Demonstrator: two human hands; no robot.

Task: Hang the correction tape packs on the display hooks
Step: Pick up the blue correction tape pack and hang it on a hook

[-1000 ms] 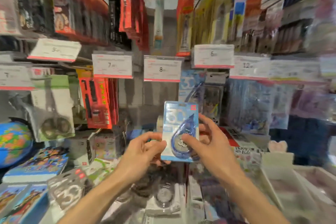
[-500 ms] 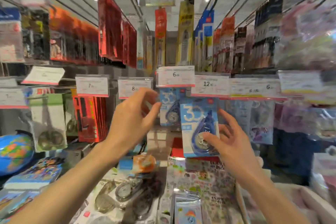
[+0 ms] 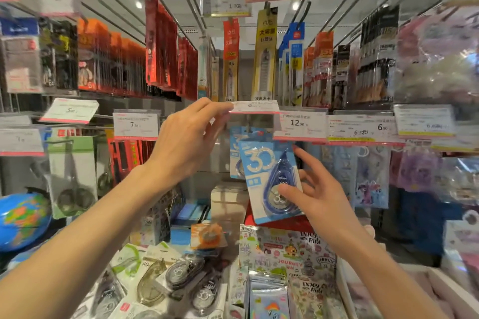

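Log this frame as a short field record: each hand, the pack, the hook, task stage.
left hand: fingers lift the price tag at the hook's front
right hand: holds the blue correction tape pack, tilted, thumb on its front
hook: another blue pack already hangs behind; the hook itself is mostly hidden
stage: held pack near the hook, whether threaded cannot be told

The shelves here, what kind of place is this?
Most likely a stationery shop: price tags clipped on display hooks, rows of hanging blister packs, and a correction tape pack being hung by hand.
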